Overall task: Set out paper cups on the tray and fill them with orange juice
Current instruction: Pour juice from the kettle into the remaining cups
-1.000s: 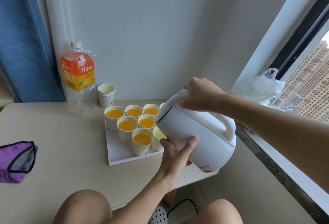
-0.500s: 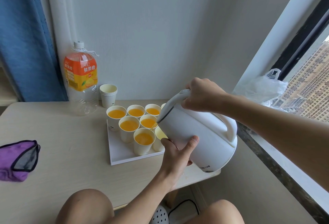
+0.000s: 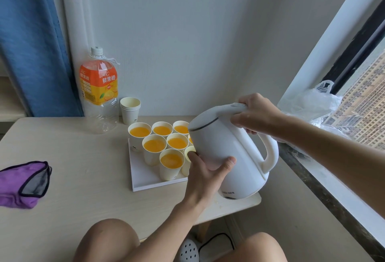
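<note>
Your right hand [image 3: 254,114] clamps the handle of the kettle [image 3: 229,153]; your left hand [image 3: 208,170] grips its body. The kettle hangs over the right edge of the tray [image 3: 143,178], hiding some of the filled cups [image 3: 154,145]. Its lid end leans left toward them, nearer upright than a moment ago. Behind the tray stand spare cups [image 3: 130,109] and a bottle [image 3: 99,89].

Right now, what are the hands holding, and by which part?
Both hold the white plastic kettle: the right hand grips the top of its handle, the left hand cups its lower body.
</note>
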Demonstrator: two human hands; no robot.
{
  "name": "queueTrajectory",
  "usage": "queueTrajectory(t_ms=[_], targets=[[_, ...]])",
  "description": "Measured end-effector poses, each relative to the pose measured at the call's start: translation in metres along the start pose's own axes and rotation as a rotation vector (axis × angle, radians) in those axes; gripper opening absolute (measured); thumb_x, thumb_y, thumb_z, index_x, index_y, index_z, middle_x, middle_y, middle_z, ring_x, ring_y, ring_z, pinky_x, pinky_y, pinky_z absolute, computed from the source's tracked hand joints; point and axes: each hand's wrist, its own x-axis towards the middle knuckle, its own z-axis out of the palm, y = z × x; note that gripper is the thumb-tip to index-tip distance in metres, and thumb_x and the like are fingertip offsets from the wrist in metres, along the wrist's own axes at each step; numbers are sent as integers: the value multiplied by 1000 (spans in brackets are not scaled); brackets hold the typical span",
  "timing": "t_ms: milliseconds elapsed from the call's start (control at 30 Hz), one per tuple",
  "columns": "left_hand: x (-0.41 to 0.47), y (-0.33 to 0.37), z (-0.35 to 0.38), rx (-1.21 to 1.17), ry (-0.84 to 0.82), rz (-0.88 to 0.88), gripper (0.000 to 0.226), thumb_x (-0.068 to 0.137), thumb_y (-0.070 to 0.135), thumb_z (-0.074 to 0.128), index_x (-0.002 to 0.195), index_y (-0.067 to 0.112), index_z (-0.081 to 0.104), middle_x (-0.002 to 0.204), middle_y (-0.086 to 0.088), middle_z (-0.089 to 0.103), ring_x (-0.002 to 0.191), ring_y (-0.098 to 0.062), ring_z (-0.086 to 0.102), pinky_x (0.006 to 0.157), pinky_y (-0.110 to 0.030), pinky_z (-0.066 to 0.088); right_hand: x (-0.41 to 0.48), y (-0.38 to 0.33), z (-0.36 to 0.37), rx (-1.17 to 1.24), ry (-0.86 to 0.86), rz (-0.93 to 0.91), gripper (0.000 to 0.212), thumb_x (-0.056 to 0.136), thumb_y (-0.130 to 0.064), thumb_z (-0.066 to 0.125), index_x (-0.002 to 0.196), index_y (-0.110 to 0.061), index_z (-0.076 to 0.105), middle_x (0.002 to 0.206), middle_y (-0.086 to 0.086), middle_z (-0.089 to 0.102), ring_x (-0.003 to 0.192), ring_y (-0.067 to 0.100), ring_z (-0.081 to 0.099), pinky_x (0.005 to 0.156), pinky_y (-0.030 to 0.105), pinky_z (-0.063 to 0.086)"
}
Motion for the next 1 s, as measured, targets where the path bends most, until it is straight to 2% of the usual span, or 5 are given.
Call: queueTrajectory(t_ms=[100,233,367,700,1000], targets=[[2,-3,3,-17,-18,-16,80,66,54,85,119,18,37,125,10,60,110,-1,62,79,-13,56,1,4,0,-9,5,-4,7,69,-6,58,64,-12,58,52,7,53,41,19,45,44,27,41],[1,-6,13,-56,-72,-103,80,69,57,87,117,20,35,128,5,61,112,-10,64,91,-36,61,6,6,0,-117,10,5,5,70,-12,56,70,-11,61,55,7,60,47,23,54,49,29,46],[0,-8,22,-71,-115,-153,66,83,44,83,120,19,34,127,6,61,110,-6,62,92,-38,60,10,11,0,-234,-1,30,9,72,-15,57,76,-9,62,58,7,64,55,25,60,56,33,51],[1,-9,34,-124,-165,-239,58,89,44,77,119,21,33,122,12,60,113,-13,61,89,-47,61,24,15,8,-404,-36,12,10,78,-23,59,85,-16,59,72,2,58,76,29,60,56,27,39],[3,-14,41,-174,-189,-270,72,70,58,77,116,22,35,125,7,62,117,-18,63,88,-52,62,26,16,8,-452,-40,5,11,81,-25,58,91,-22,58,77,0,55,79,29,57,55,26,36]])
